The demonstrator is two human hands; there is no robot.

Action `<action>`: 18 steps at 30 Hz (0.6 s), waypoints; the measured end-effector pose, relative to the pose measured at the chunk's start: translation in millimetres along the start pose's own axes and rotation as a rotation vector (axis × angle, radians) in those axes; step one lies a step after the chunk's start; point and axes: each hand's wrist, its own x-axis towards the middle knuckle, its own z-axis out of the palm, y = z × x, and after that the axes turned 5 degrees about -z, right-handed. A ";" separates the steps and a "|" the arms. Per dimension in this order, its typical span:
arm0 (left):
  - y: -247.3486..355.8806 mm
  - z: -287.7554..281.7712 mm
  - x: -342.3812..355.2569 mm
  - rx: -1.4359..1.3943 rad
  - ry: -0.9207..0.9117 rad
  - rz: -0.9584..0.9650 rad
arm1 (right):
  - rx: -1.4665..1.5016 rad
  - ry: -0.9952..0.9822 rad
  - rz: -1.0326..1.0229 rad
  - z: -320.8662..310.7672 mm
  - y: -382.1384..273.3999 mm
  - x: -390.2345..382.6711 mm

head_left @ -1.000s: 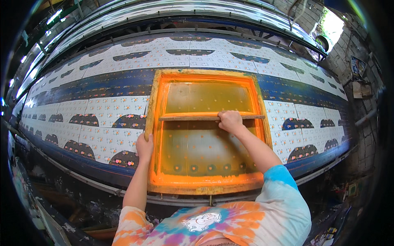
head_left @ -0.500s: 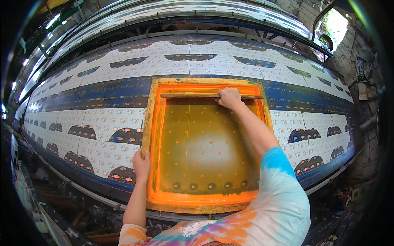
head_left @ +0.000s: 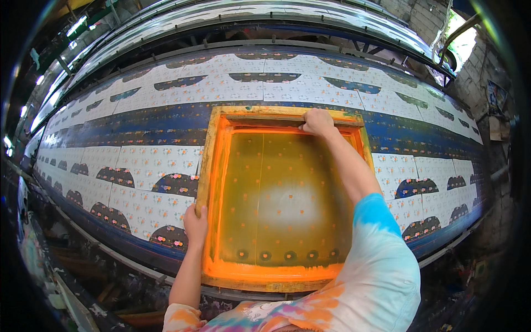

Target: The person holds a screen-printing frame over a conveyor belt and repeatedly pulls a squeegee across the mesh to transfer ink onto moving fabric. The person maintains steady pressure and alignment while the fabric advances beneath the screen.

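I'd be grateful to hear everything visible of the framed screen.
The framed screen has a worn, wooden-looking yellowish frame around an olive sheet. Orange marks dot the sheet, with dark-ringed ones in a row at its near end. Glossy orange colour lines the inner edges. It lies flat on the table; the left hand grips its left side, and the right hand holds a bar inside its far end. The shirt hides its near right corner.

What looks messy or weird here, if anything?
The wooden frame looks messy: bright orange, paint-like smears coat its inside edges, with an uneven, ragged border at the near end. Nothing looks clearly broken.
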 end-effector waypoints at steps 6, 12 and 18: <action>-13.8 5.8 0.3 -0.014 0.042 0.019 | 0.052 -0.039 -0.010 -6.6 -50.5 -77.7; -14.7 4.2 1.5 -0.122 0.036 0.052 | 0.078 -0.011 -0.002 -6.7 -114.8 -209.5; -21.9 5.4 2.3 -0.103 0.018 0.112 | 0.161 0.056 -0.002 -1.4 -182.2 -344.4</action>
